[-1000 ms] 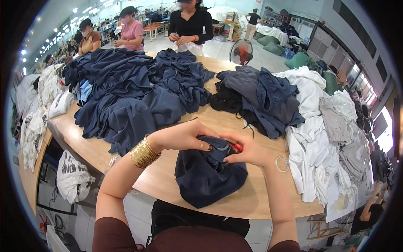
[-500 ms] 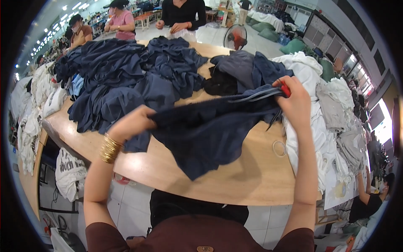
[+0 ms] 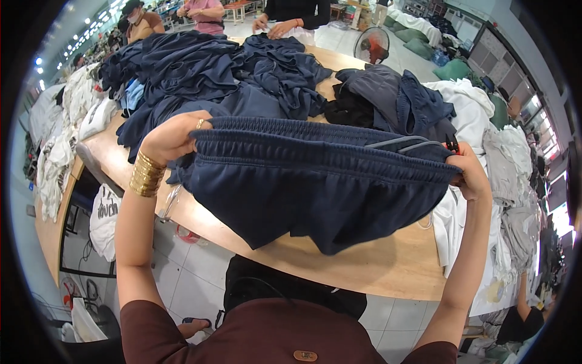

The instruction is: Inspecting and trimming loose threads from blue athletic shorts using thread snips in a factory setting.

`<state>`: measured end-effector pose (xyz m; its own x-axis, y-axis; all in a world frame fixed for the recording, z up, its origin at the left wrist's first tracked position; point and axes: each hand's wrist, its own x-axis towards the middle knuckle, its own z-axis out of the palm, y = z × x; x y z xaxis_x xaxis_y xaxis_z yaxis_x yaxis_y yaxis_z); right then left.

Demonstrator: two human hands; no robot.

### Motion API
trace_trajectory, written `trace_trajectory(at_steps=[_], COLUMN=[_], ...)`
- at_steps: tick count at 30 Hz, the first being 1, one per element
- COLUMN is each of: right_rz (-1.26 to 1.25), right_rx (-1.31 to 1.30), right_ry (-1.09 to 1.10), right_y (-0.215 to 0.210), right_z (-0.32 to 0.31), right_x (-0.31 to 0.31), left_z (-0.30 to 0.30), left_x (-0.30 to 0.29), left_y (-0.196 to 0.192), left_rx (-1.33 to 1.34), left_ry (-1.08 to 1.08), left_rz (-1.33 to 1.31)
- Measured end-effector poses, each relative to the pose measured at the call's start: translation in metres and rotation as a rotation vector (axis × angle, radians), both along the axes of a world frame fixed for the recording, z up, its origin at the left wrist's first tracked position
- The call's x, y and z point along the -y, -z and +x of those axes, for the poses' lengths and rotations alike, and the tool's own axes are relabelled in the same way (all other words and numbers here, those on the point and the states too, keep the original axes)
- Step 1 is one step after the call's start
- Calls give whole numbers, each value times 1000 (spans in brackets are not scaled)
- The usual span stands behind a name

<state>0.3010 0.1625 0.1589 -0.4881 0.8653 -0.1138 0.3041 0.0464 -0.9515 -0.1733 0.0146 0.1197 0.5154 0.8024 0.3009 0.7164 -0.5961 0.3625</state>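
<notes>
Clerk: Garment in hand?

Checker: One pair of navy shorts (image 3: 321,200), gathered waistband drawn out wide, grey drawcord (image 3: 400,143) looped at its right half. Centre of frame, over the counter (image 3: 345,276); hem contact cannot be told.

Clerk: Left grip?

Checker: Left grip (image 3: 176,136), left of centre: fingers curled tight on the waistband's left end. Stacked gold bangles (image 3: 147,175) at the wrist.

Clerk: Right grip?

Checker: Right grip (image 3: 471,170), right of centre: fingers closed on the waistband's right end. One small red-and-black tool (image 3: 452,147) at the same hand, partly hidden, kind uncertain.

Clerk: Stock around it?

Checker: Heap of navy garments (image 3: 182,67), upper left to upper centre. Light blue cloth (image 3: 132,94), at that heap's left edge. Mixed pile of grey, navy and black garments (image 3: 388,100), upper right of centre. White garments (image 3: 470,109), right side, just beside the mixed pile.

Clerk: Behind?

Checker: Floor fan (image 3: 371,45), reddish centre, upper right of centre. Green sack (image 3: 451,70), upper right. Co-worker in black (image 3: 297,11), top centre.
</notes>
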Motion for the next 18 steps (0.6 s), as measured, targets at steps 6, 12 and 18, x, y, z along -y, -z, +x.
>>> trace_trajectory(at_steps=[6, 12, 18], right_rz=[-24, 170, 1076], right_rx=[-32, 81, -72], right_ry=[33, 118, 311], right_y=[1, 4, -3], right_z=[2, -1, -27], right_x=[-2, -9, 24], left_z=[-7, 23, 87], left_x=[0, -13, -4], left_y=[-2, -7, -26], left_rx=[-3, 780, 347], left_ry=[19, -615, -419], left_rz=[32, -641, 570])
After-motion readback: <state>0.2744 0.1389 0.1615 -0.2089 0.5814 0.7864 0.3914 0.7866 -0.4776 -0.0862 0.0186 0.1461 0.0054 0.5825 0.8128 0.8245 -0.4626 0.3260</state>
